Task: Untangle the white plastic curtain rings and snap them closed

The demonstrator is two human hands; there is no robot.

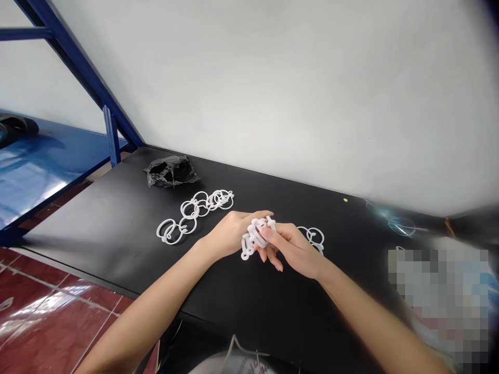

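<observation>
A bunch of white plastic curtain rings (256, 234) with small eyelets is held between my two hands, above the black table. My left hand (234, 228) is closed around the bunch from the left, its fingers partly hidden behind the rings. From the right, my right hand (298, 248) grips the same bunch, thumb pressed on the front and some fingers underneath. More white rings (189, 209) lie loosely in a row on the table to the left. A few other rings (315, 236) lie beyond my right hand, which partly covers them.
A crumpled black plastic bag (171, 172) sits on the black table (117, 208) near the pale wall. At the right lie clear plastic wrapping (401, 226) and a blurred-out patch. A blue metal frame (78, 52) rises at the left, over red floor tiles (47, 296).
</observation>
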